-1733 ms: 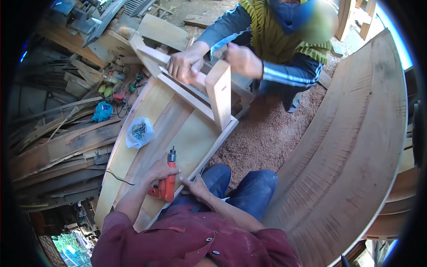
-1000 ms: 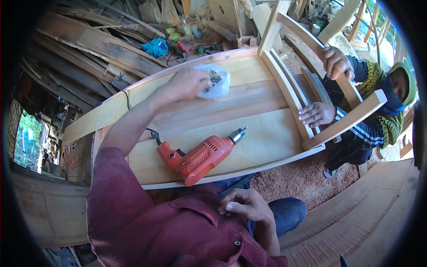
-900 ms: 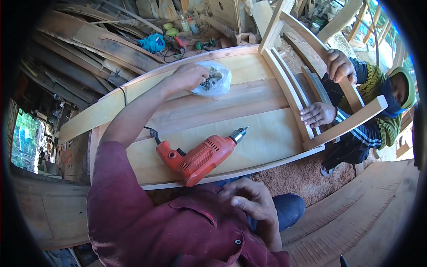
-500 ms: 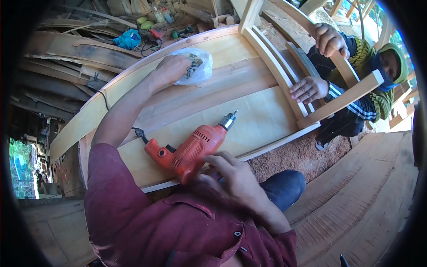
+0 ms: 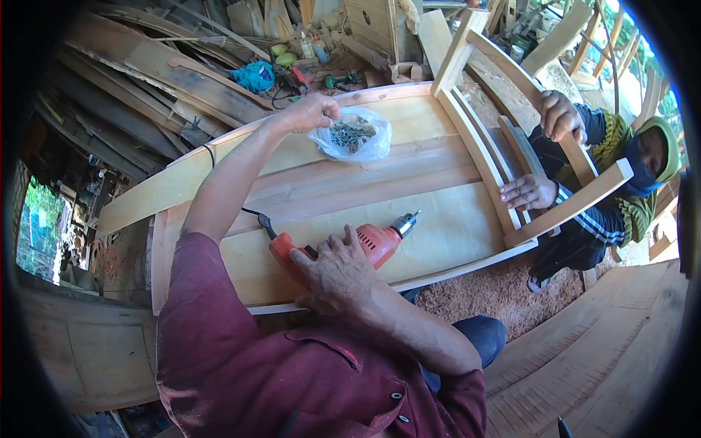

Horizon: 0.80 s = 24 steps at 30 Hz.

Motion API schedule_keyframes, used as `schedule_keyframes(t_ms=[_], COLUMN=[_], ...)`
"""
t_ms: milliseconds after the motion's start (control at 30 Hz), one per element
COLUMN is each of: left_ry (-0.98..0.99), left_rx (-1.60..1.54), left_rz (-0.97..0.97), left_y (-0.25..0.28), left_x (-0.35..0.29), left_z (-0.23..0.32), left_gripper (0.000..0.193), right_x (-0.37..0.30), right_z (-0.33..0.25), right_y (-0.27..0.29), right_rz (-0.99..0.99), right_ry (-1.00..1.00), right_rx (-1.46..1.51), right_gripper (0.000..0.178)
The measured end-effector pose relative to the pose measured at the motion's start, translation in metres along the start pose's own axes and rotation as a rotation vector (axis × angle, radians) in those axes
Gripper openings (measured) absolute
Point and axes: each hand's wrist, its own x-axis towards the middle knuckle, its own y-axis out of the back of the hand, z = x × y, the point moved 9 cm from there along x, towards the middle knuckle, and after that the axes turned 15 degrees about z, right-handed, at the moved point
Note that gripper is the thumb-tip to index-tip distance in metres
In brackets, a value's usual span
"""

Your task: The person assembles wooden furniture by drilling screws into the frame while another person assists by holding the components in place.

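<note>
Left hand (image 5: 310,114): fingers curled in just beside an open plastic bag (image 5: 377,147) of metal fasteners (image 5: 350,136), whether pinching one cannot be told. Right hand (image 5: 339,274): fingers clasped over the red drill (image 5: 376,246), apparently steadying it on the wooden panel (image 5: 445,212). The bag stands on the same panel, presumably for reach; no lettering is legible on the partly covered drill.
</note>
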Motion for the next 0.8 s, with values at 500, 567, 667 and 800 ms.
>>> schedule_keyframes(t_ms=[500,567,667,800], left_ry=[-0.074,-0.041,-0.093,-0.085], left_rx=[0.357,0.376,0.326,0.280], left_rz=[-0.017,-0.037,-0.010,-0.046], left_y=[-0.048,-0.052,-0.050,-0.040], left_x=[-0.004,-0.002,0.000,-0.005], left_z=[0.003,0.000,0.001,-0.006], left_gripper=[0.018,0.018,0.017,0.016], right_x=[0.016,0.016,0.021,0.018], right_z=[0.010,0.013,0.009,0.003], right_y=[-0.012,-0.017,-0.016,-0.013], right_rz=[-0.237,-0.276,-0.210,-0.381], right_ry=[0.020,0.011,0.088,0.083], right_rx=[0.091,0.096,0.091,0.129], right_gripper=[0.060,0.060,0.080,0.084])
